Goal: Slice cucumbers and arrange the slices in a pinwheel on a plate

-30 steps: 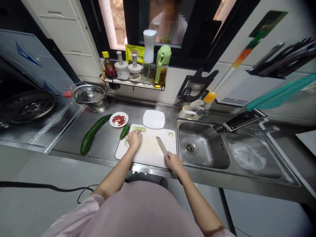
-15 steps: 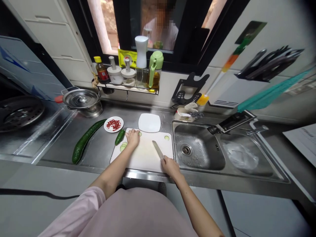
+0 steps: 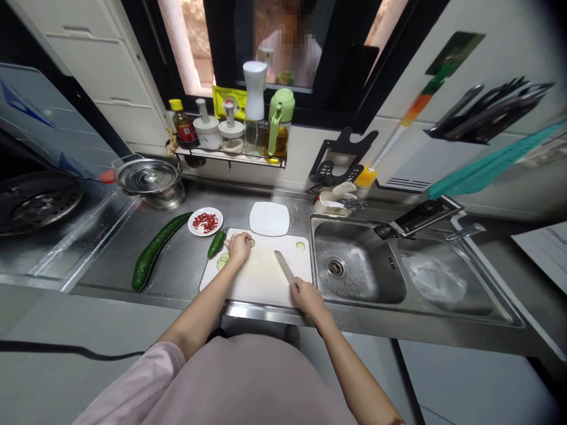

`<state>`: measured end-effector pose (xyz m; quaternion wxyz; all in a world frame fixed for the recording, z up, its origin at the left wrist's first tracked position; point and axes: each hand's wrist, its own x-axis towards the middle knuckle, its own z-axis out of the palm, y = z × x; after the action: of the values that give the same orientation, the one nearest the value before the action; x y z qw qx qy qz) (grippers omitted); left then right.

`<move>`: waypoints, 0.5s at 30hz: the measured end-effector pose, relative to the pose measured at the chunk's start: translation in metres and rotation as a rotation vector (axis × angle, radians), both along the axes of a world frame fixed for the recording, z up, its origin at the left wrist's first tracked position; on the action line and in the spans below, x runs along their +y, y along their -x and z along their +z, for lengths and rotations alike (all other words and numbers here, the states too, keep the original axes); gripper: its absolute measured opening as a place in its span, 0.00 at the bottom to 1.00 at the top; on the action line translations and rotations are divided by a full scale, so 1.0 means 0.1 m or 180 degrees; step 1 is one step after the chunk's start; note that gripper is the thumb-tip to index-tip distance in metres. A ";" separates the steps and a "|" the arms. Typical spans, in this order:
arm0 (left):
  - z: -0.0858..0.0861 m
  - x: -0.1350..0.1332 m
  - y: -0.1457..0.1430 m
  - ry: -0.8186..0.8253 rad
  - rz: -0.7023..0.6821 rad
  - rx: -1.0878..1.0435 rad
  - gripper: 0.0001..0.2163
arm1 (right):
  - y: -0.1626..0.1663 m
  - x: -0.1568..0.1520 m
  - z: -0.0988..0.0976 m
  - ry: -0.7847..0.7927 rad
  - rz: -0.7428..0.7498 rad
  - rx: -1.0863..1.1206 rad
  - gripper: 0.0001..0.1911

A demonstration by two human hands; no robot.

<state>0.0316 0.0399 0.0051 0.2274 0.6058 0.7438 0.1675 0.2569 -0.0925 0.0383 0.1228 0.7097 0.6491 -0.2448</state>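
Observation:
A white cutting board (image 3: 261, 277) lies on the steel counter in front of me. My left hand (image 3: 239, 245) rests at its far left corner, fingers curled down over cucumber slices (image 3: 222, 261); what it grips is hidden. A short cucumber piece (image 3: 217, 244) lies just left of that hand. My right hand (image 3: 306, 297) is closed on the handle of a knife (image 3: 284, 267), whose blade points up and left over the board. One loose slice (image 3: 300, 245) sits at the board's far right corner.
A whole cucumber (image 3: 157, 250) lies at the left, next to a small plate of red chopped bits (image 3: 205, 221). A white square plate (image 3: 269, 218) sits behind the board. Sink (image 3: 358, 268) at right, lidded pot (image 3: 148, 180) at back left, condiment rack (image 3: 230, 133) under the window.
My left hand slid from the board's left middle up to its far left corner, covering the row of slices there. The knife hand has barely moved. The camera view shifted slightly.

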 end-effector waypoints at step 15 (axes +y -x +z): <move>0.20 -0.27 0.04 0.0625 -0.2217 0.0103 0.08 | 0.01 -0.01 0.03 0.0026 -0.0005 -0.0026 0.19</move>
<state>0.0276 0.0132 0.0254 0.3162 0.8007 0.5089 -0.0018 0.2558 -0.0937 0.0413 0.1282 0.7107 0.6470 -0.2447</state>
